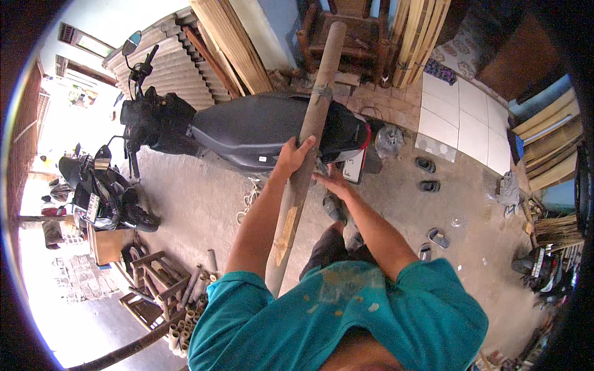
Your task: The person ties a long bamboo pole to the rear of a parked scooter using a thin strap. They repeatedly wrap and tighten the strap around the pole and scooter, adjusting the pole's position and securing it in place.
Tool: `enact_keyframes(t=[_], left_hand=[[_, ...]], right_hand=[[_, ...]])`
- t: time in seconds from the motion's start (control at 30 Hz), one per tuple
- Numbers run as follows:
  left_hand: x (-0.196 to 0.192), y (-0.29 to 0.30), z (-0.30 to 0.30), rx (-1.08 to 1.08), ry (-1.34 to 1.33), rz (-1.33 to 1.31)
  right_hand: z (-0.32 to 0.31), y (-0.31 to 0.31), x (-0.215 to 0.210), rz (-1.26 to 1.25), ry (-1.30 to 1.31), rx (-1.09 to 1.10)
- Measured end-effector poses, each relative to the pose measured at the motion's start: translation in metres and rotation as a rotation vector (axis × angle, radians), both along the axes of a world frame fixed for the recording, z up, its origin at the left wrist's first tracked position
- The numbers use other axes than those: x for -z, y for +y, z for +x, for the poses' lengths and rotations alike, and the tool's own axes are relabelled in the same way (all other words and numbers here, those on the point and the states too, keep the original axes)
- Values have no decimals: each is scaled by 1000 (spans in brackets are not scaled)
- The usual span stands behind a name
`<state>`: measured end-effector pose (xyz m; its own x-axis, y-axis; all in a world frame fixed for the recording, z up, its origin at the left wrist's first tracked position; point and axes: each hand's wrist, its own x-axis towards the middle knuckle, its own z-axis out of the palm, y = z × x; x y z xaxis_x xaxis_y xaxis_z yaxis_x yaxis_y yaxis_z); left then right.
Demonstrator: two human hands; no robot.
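Note:
A long, thick bamboo pole point(317, 114) slants from beside my left arm up over the motorbike seat toward the far wall. Its surface is greyish brown, with a ring-like node and a pale scraped patch lower down. My left hand point(293, 158) is closed round the middle of the pole, thumb lying across the top. On the pole's right side, my right hand point(334, 181) has its fingers stretched out and apart, the fingertips close to the bamboo. Whether they touch it I cannot tell.
A black motorbike point(247, 130) stands crosswise just beyond my hands; another motorbike point(102, 198) is at the left. Cut bamboo pieces point(179, 331) lie by a wooden frame point(161, 278) at lower left. Bamboo strips point(421, 37) lean at the back. Sandals point(427, 185) lie to the right.

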<state>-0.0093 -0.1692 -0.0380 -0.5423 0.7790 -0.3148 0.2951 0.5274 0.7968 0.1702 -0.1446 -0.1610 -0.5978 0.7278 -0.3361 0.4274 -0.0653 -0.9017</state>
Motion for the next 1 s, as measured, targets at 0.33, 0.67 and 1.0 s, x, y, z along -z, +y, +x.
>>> enact_keyframes(t=[0.33,0.67,1.0], left_hand=[[27,-11,-19,24,-75,102],[-24,-2,-54,-334,-952,572],[19,61,-54,-769,-250,522]], right_hand=[[61,-14,-43,-110,2,-142],[31,9,-184,525,302,-88],[8,33,-186,-174,190,-50]])
